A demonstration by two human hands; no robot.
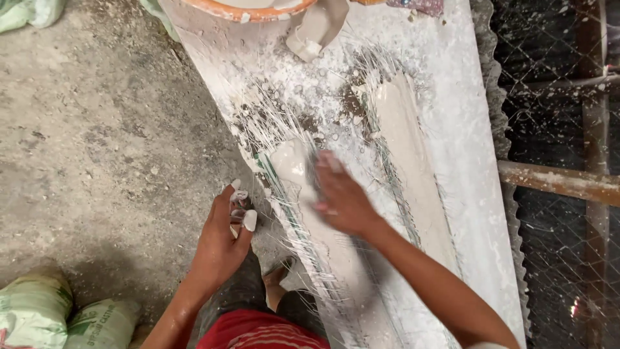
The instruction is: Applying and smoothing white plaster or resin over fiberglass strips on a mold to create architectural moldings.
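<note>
A long white plaster-coated board (452, 136) runs from the top of the view down to the lower right, strewn with thin glassy fibres. My right hand (342, 197) lies flat and blurred on a wet strip of pale plaster (292, 161), fingers spread, pressing the surface. My left hand (226, 236) grips the board's left edge, its fingertips caked in white plaster. A second smooth plaster strip (407, 148) lies to the right of my right hand.
An orange-rimmed basin (248, 11) stands at the board's far end with a plaster-covered scoop (316, 29) beside it. Concrete floor (97, 142) spreads to the left, sacks (58, 313) at lower left. Wire mesh (555, 245) and a rusty bar (562, 182) stand on the right.
</note>
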